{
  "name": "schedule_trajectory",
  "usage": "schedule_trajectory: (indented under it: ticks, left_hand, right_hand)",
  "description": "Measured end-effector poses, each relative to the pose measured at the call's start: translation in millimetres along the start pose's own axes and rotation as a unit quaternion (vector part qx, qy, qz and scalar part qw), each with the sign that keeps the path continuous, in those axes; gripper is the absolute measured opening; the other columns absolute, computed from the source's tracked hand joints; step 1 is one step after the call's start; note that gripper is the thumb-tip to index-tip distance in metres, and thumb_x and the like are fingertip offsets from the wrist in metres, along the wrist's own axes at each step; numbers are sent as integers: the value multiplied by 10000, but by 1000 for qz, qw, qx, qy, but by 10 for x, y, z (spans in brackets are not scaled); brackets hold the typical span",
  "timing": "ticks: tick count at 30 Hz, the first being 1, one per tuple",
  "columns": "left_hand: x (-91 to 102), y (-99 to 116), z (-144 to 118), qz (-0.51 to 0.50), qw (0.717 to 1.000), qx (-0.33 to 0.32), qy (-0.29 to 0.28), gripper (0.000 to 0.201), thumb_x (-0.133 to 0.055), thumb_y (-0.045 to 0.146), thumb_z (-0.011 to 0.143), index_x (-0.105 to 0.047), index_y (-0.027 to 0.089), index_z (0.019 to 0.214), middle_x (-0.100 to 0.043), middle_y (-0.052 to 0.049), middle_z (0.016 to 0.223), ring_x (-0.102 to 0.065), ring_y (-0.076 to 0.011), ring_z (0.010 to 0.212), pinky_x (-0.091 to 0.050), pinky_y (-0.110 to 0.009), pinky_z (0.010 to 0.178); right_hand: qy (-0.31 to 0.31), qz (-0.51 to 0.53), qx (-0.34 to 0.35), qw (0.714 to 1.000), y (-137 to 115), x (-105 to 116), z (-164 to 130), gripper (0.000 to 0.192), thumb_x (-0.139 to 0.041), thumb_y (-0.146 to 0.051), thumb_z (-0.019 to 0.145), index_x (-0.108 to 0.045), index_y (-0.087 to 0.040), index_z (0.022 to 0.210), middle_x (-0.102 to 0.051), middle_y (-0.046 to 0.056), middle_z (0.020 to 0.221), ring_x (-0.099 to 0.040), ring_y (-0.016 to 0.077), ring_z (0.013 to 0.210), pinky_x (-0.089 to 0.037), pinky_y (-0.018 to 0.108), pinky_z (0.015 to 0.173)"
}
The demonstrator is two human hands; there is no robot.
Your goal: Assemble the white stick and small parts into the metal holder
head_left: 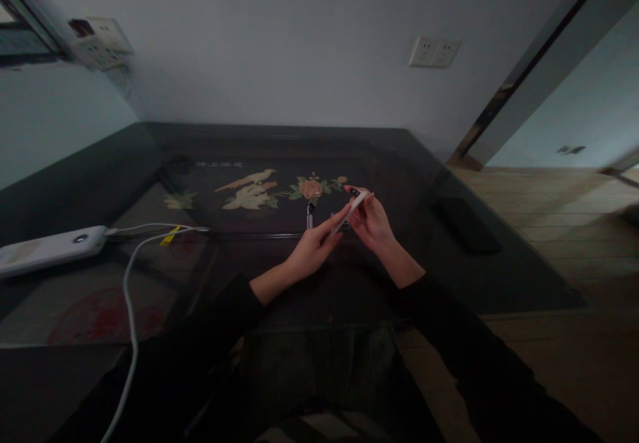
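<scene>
A thin white slab, phone-like with a dark spot near its upper end, is tilted between my two hands over the middle of the table. My left hand closes on its lower end, fingers stretched along it. Around the upper end and the far side curl the fingers of my right hand. The slab's face is seen nearly edge-on, so its details are hidden. Just beyond my left fingers is a small black-and-silver stick-like thing; I cannot make out its kind.
The dark glass-topped table bears a bird-and-flower picture. At left lies a white power strip or power bank with a white cable. A flat black object rests at right. Wall sockets are behind.
</scene>
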State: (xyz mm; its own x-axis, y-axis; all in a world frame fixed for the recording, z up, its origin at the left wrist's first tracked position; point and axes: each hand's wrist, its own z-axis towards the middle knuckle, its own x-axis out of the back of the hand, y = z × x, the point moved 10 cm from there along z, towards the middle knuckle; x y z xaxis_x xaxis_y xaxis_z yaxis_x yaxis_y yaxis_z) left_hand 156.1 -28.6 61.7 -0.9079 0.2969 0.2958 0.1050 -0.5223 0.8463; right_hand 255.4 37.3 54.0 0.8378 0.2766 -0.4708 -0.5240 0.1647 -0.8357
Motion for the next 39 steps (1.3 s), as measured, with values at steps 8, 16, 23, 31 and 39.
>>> schedule_trajectory:
  ticks: [8,16,23,31,39]
  left_hand:
    - [108,-140,43,13,999,41,13,569,-507,189,923,-412,179,1484,-620,-126,1338,-645,-168,867,-519,-332,861]
    - [227,-246,48,45,996,62,50,585,-501,181,920,-394,212,1495,-714,-64,1053,-398,-82,576,-394,-211,575]
    - [142,-164,12,31,997,60,35,586,-493,199,932,-374,187,1505,-714,-38,918,-421,-89,563,-424,-225,622]
    - [58,-140,-7,31,998,50,10,584,-484,196,936,-368,219,1508,-689,-79,1210,-598,-136,691,-529,-313,762]
    - [-6,-32,-2,13,1000,14,-10,572,-498,199,935,-389,213,1496,-544,-93,1434,-612,-238,1156,-480,-406,1026]
  right_hand:
    - [-7,-29,15,999,-21,-31,-5,544,-684,-697,703,-673,-231,984,-371,-98,461,-279,80,413,-227,273,440]
    - [-36,-11,20,999,-51,-105,1,446,-713,-655,709,-612,-244,848,-386,-105,440,-258,78,402,-198,270,430]
    - [-20,-16,18,1000,-47,-79,-4,476,-714,-656,707,-640,-233,911,-389,-103,449,-276,77,405,-206,271,435]
    - [-11,-21,18,1000,-42,-35,-2,502,-728,-663,684,-637,-237,934,-381,-106,458,-287,78,404,-238,265,434]
    - [6,-27,7,1000,-28,8,-2,545,-733,-673,661,-648,-236,975,-397,-89,522,-329,86,444,-281,268,451]
